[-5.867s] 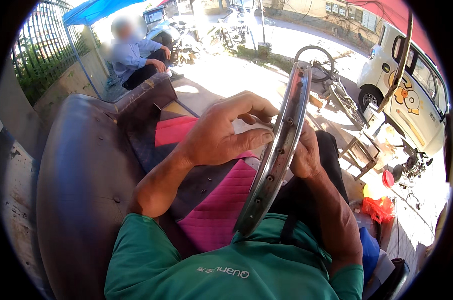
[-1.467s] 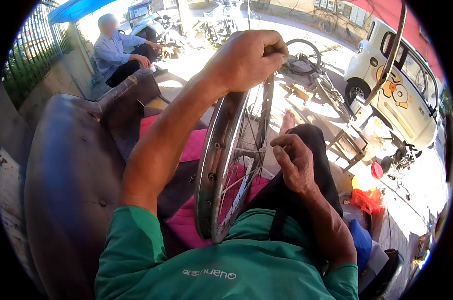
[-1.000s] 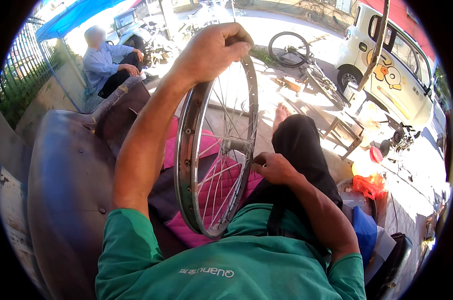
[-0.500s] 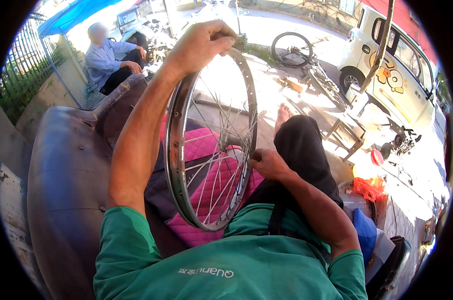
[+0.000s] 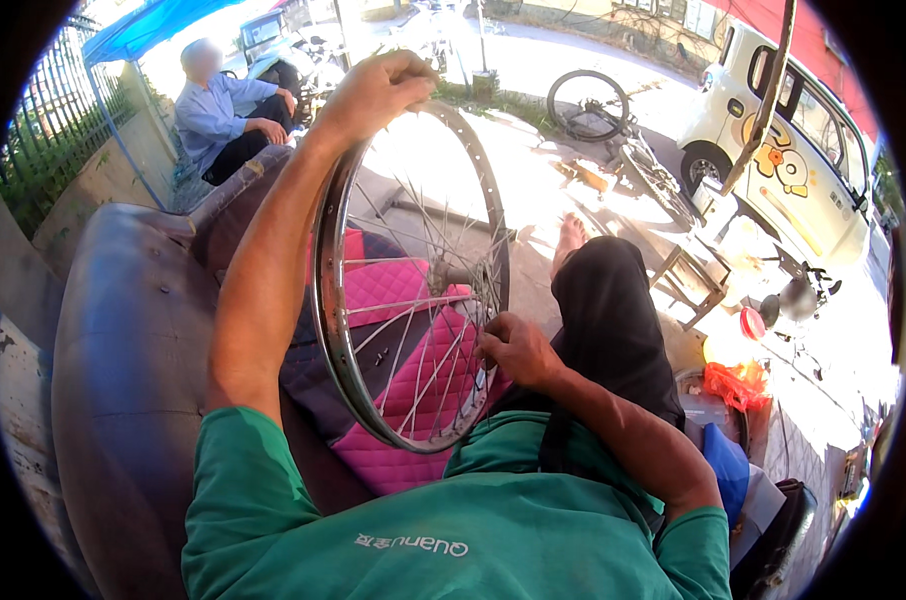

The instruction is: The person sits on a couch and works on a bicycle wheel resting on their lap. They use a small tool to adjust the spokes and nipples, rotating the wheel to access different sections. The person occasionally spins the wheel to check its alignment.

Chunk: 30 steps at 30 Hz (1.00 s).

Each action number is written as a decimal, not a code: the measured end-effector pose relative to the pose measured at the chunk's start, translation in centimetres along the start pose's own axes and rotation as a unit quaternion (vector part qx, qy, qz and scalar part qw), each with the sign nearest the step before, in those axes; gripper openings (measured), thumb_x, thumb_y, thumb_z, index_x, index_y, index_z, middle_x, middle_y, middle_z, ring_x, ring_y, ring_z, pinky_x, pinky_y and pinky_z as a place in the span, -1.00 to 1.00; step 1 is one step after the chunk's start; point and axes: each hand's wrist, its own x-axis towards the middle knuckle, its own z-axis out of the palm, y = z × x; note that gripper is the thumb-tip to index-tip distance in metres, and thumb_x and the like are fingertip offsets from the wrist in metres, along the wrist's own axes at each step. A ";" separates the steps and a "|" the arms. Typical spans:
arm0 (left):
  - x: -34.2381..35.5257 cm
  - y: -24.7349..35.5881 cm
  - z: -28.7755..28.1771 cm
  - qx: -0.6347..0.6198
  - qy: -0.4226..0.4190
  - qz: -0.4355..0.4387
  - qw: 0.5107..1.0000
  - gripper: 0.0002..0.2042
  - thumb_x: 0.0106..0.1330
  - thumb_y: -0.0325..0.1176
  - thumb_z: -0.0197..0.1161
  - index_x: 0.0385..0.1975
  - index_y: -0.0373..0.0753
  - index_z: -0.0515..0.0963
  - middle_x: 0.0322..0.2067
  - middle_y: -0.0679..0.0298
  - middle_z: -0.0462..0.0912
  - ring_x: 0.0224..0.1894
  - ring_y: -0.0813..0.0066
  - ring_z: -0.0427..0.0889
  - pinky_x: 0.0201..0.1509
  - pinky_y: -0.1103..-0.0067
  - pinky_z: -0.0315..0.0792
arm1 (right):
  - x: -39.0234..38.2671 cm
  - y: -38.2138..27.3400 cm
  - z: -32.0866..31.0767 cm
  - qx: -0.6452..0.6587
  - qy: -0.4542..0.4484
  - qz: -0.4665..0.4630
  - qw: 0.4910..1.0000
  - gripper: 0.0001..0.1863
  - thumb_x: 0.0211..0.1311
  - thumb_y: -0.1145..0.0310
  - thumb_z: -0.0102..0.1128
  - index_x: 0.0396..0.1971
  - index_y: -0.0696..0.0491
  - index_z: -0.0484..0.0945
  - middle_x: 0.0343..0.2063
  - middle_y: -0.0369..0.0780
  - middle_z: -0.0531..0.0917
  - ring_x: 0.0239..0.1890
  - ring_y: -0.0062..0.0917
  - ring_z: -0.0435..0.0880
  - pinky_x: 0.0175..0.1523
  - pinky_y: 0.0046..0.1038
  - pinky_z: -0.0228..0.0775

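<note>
A bare bicycle wheel, a metal rim without a tyre, stands upright and slightly tilted over my lap. My left hand is closed at the top of the rim, thumb against curled fingers. Thin spokes run from the hub to the rim. Low on the wheel's right side, my right hand pinches among the spokes below the hub, apparently on one spoke; its fingertips are partly hidden. Behind the wheel lies a pink quilted cloth.
A dark padded sofa is at my left. Ahead sits a person in a light blue shirt. To the right are a bicycle lying down, a small wooden stool, an orange plastic bag and a white van.
The wheel and my left hand have shifted a little to the left. My right hand has moved slightly down and left, still at the spokes.
</note>
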 end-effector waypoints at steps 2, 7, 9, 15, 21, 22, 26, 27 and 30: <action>-0.1 -0.6 -0.1 -0.016 -0.002 -0.009 1.000 -0.75 0.40 -0.35 0.19 -0.04 -0.37 0.57 -0.22 0.24 0.66 -0.19 0.58 0.64 -0.09 0.63 0.55 | -0.9 -0.2 0.7 0.040 -0.019 -0.010 0.999 -0.68 0.39 0.35 0.12 -0.07 0.33 0.45 -0.44 -0.14 0.70 -0.42 -0.54 0.68 -0.29 -0.45 0.49; -0.7 -0.4 -0.2 -0.035 0.003 -0.005 0.999 -0.75 0.40 -0.36 0.20 -0.05 -0.39 0.56 -0.23 0.25 0.66 -0.20 0.60 0.63 -0.10 0.63 0.54 | -4.4 -3.7 0.7 0.102 0.002 -0.013 0.995 -0.46 0.37 0.39 0.12 0.24 0.33 0.23 -0.42 -0.14 0.71 -0.41 -0.53 0.69 -0.24 -0.48 0.50; -0.7 0.5 -0.1 -0.037 0.001 0.010 0.999 -0.74 0.39 -0.35 0.21 -0.06 -0.40 0.56 -0.24 0.25 0.66 -0.21 0.60 0.63 -0.11 0.64 0.54 | -5.3 -5.2 0.1 0.145 0.025 -0.027 0.989 -0.45 0.38 0.39 0.12 0.26 0.30 0.23 -0.43 -0.16 0.70 -0.40 -0.57 0.69 -0.26 -0.53 0.49; -0.8 3.7 1.8 -0.057 -0.001 0.058 0.997 -0.74 0.38 -0.31 0.22 -0.11 -0.38 0.60 -0.34 0.31 0.67 -0.29 0.61 0.62 -0.17 0.64 0.51 | -3.8 -5.4 -3.5 0.336 0.006 -0.075 0.939 -0.65 0.45 0.24 -0.02 0.01 0.20 0.53 -0.39 -0.18 0.68 -0.34 -0.52 0.67 -0.25 -0.52 0.44; -3.0 10.3 4.2 -0.015 0.015 0.096 0.995 -0.80 0.36 -0.36 0.21 -0.18 -0.35 0.62 -0.43 0.32 0.64 -0.38 0.64 0.56 -0.27 0.62 0.45 | -0.5 -5.1 -8.0 0.407 0.088 -0.083 0.905 -0.69 0.36 0.32 -0.07 -0.04 0.18 0.49 -0.46 -0.23 0.63 -0.43 -0.54 0.60 -0.29 -0.53 0.33; -3.6 11.2 4.7 -0.036 0.018 0.103 0.994 -0.83 0.36 -0.39 0.21 -0.19 -0.35 0.62 -0.44 0.32 0.64 -0.39 0.65 0.55 -0.29 0.63 0.45 | 0.4 -4.3 -8.3 0.384 0.109 -0.078 0.914 -0.72 0.35 0.33 0.00 -0.09 0.19 0.52 -0.50 -0.26 0.60 -0.49 -0.59 0.56 -0.35 -0.56 0.31; -6.0 15.0 5.6 -0.099 -0.006 0.098 0.990 -0.90 0.35 -0.51 0.21 -0.22 -0.35 0.60 -0.46 0.33 0.62 -0.42 0.68 0.54 -0.33 0.64 0.43 | 2.6 -1.2 -9.3 0.207 0.153 -0.002 0.966 -0.76 0.27 0.29 0.18 -0.30 0.19 0.60 -0.57 -0.32 0.53 -0.56 -0.68 0.46 -0.44 -0.60 0.25; -6.7 15.6 5.6 -0.106 -0.017 0.084 0.991 -0.91 0.34 -0.54 0.21 -0.22 -0.35 0.60 -0.47 0.33 0.61 -0.43 0.69 0.54 -0.33 0.65 0.43 | 3.0 -1.0 -9.0 0.182 0.158 0.010 0.970 -0.76 0.26 0.28 0.20 -0.34 0.19 0.61 -0.57 -0.33 0.52 -0.55 -0.69 0.45 -0.45 -0.60 0.25; -7.7 15.7 5.8 -0.077 0.008 0.127 0.989 -0.92 0.31 -0.58 0.22 -0.23 -0.35 0.59 -0.47 0.33 0.60 -0.42 0.70 0.54 -0.32 0.66 0.43 | 3.6 -1.4 -8.7 0.075 0.172 0.025 0.982 -0.67 0.21 0.20 0.18 -0.33 0.22 0.62 -0.55 -0.29 0.55 -0.53 -0.63 0.49 -0.37 -0.55 0.33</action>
